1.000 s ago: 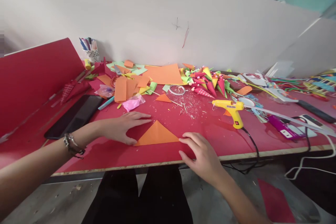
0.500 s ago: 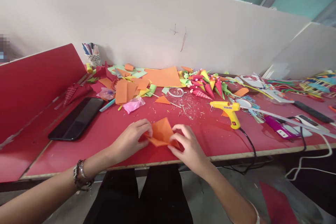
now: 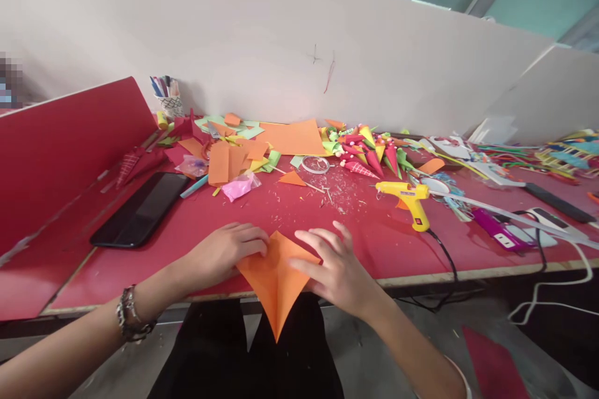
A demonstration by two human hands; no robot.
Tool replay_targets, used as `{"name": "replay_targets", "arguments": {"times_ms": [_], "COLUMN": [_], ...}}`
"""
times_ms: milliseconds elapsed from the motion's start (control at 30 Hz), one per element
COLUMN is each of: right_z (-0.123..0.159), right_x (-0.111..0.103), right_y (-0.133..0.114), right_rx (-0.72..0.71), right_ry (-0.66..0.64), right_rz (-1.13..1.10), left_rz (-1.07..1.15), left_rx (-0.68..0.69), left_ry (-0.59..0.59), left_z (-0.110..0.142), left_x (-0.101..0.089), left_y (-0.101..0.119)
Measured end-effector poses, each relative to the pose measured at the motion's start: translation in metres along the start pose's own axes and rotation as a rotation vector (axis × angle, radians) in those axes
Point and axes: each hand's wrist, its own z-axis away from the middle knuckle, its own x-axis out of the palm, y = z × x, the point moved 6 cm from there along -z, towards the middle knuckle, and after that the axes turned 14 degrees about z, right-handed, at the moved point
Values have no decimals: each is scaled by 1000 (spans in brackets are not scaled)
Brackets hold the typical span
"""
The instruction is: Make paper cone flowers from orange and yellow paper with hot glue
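Note:
A piece of orange paper with a crease down its middle lies at the table's front edge, its pointed corner hanging over my lap. My left hand grips the paper's left corner, fingers curled over the top. At the right corner, my right hand has its thumb on the paper, and its other fingers are spread and raised; the part beneath the paper is hidden. Beyond my hands lie a small orange paper triangle and a clear ring-shaped roll of tape.
A yellow glue gun with a black cord lies right of my hands. On the left rests a black phone. Behind are paper scraps, a heap of colored paper cones and a pen cup. A purple power strip sits at right.
The orange paper has opened from a folded shape and come toward me, its point now past the table edge. My right hand's fingers have lifted and spread.

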Motion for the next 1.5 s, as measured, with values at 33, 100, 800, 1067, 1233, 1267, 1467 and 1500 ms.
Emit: {"name": "replay_targets", "arguments": {"times_ms": [33, 100, 800, 1067, 1233, 1267, 1467, 1500], "right_z": [1, 2, -10, 2, -4, -8, -44, -51], "right_x": [0, 3, 35, 26, 14, 10, -6, -7], "right_y": [-2, -4, 9, 19, 25, 27, 39, 41], "right_rx": [-14, -28, 415, 435, 464, 476, 462, 442], "right_ry": [14, 7, -211, -245, -100, -58, 84, 95], "right_rz": [-10, -50, -278, -409, -499, -494, -500, -518], "left_rz": [-19, -50, -89, 88, 1, -49, -404, -454], "left_rx": [2, 0, -358, -360, -307, -290, -154, -137], "left_ry": [-5, -6, 229, 210, 271, 295, 400, 415], "left_z": [1, 4, 28, 33, 27, 24, -2, -7], "left_x": [-1, -4, 13, 11, 1, -3, -32, -36], "left_y": [2, 9, 2, 0, 2, 3, 20, 22]}}
